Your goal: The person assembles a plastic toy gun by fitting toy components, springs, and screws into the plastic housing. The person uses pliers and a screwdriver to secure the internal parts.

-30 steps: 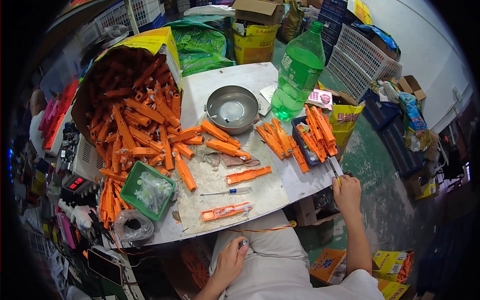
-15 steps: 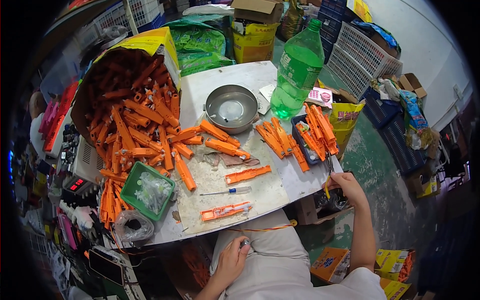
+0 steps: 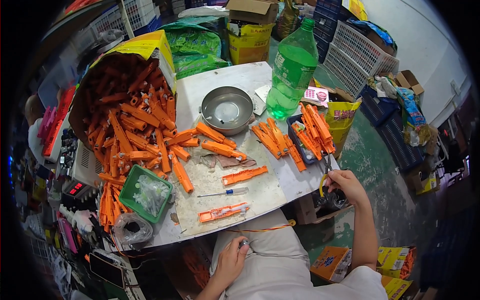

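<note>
My right hand [image 3: 348, 187] is closed around yellow-handled pliers [image 3: 323, 182] at the table's right edge. Their dark jaws point up towards a dark blue bin [image 3: 303, 150] heaped with orange plastic casings [image 3: 316, 131]. On my lap, my left hand [image 3: 230, 262] curls around a small silvery round piece [image 3: 243, 243], mostly hidden by the fingers. In front of me on the worn board lie an open orange casing with white parts [image 3: 223, 212], a screwdriver [image 3: 230, 192] with a clear and blue handle, and another orange casing [image 3: 244, 175].
Orange casings spill from a large yellow sack [image 3: 167, 50] at left. A green tray [image 3: 129, 192] holds clear plastic bits. Behind the board stand a metal bowl [image 3: 242, 126] and a tall green bottle [image 3: 292, 70]. A twisted red-yellow wire [image 3: 265, 229] crosses my lap.
My right hand has stayed by the bin, and the pliers' yellow handle now sticks out slightly more to its left. My left hand has not visibly moved. The whole view has shifted a little.
</note>
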{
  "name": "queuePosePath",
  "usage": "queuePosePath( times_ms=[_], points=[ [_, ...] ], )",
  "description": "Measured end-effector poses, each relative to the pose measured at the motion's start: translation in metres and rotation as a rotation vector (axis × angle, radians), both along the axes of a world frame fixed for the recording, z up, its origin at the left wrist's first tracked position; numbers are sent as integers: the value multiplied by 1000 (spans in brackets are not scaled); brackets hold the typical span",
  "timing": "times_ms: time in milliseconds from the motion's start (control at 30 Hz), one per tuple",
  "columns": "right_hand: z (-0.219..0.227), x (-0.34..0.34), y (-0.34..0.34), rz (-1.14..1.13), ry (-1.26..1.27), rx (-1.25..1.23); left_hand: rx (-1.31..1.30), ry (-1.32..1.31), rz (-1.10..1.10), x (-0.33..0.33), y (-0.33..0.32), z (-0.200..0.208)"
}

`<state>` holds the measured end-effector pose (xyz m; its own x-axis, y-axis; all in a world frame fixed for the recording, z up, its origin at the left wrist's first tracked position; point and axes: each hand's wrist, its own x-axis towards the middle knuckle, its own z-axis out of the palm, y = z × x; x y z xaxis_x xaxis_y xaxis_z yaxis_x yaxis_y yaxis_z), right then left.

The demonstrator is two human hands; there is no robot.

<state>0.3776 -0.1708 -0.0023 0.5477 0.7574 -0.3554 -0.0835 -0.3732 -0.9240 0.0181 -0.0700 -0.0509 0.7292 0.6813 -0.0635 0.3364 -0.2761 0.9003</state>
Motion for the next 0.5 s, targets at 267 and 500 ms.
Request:
queuePosePath(
  times_ms=[267,500],
  points=[
    [-11,18,-4,-7,388,186,-5,7,21,-3,-1,0],
    [-16,24,0,-38,504,250,-74,-43,-57,8,1,12]
  ],
)
